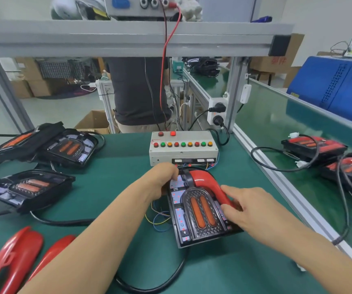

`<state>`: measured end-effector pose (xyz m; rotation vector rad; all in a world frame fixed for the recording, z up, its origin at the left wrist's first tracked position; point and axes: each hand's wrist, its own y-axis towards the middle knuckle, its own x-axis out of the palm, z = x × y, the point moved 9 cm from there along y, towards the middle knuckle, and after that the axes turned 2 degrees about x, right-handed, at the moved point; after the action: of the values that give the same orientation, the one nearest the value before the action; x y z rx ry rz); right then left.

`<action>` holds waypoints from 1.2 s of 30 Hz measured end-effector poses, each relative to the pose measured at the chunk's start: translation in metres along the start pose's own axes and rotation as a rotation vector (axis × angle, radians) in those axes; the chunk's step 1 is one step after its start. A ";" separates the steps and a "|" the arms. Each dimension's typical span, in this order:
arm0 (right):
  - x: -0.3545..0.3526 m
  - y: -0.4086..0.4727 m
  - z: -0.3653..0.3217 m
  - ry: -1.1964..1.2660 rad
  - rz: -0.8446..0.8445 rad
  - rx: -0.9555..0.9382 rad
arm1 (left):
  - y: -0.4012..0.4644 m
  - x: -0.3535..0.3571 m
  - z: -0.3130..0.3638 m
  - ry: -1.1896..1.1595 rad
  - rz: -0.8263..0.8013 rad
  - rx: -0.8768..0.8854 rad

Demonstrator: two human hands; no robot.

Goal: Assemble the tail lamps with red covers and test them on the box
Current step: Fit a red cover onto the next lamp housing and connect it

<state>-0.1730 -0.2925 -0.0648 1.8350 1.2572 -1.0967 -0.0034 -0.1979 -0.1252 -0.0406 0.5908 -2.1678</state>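
Nearest me, at seven o'clock, spare red covers (12,259) lie loose on the green table (111,183), waiting their turn. Dead ahead, my right hand (249,206) pinches the lower arm of a red cover (208,183) with curled fingers, and my left hand (163,180) curls over the far corner of the tail lamp (200,213), steadying the housing. The cover sits along the lamp's upper and right edge; I judge it only partly seated. At nine and ten o'clock three bare lamps (26,187) show no covers, so most assembly remains. At three o'clock, covered lamps (312,145) are stacked, seemingly done. Beyond my hands, at twelve o'clock, the test box (182,148) stands just behind the lamp.
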 end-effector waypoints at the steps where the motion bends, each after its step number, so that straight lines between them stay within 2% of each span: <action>1: 0.000 0.000 -0.002 0.014 0.001 -0.016 | 0.000 0.005 -0.003 -0.105 -0.037 -0.029; 4: 0.005 -0.006 -0.006 0.074 0.025 -0.068 | 0.001 0.014 -0.002 -0.336 -0.111 -0.028; 8: 0.008 -0.011 -0.007 0.060 0.092 -0.118 | 0.003 0.009 0.000 -0.318 -0.079 0.041; 13: 0.008 -0.014 0.007 -0.048 0.166 -0.017 | 0.000 0.004 0.009 -0.353 -0.041 0.113; 15: 0.018 -0.013 0.024 0.303 0.073 0.135 | -0.002 0.004 0.013 -0.361 -0.051 0.134; 17: 0.042 -0.013 0.034 0.797 -0.145 0.310 | -0.004 0.006 0.017 -0.360 -0.066 0.154; 19: 0.050 -0.012 0.035 0.940 -0.235 0.346 | -0.006 0.008 0.020 -0.349 -0.078 0.174; 29: 0.050 -0.007 0.043 0.967 -0.108 0.396 | -0.001 0.010 0.015 -0.397 -0.048 0.110; 36: 0.052 -0.002 0.045 0.912 -0.166 0.394 | 0.005 0.008 0.008 -0.339 -0.046 0.083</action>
<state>-0.1769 -0.3094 -0.1317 2.7323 1.7957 -0.5908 -0.0031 -0.2097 -0.1214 -0.3726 0.3072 -2.1629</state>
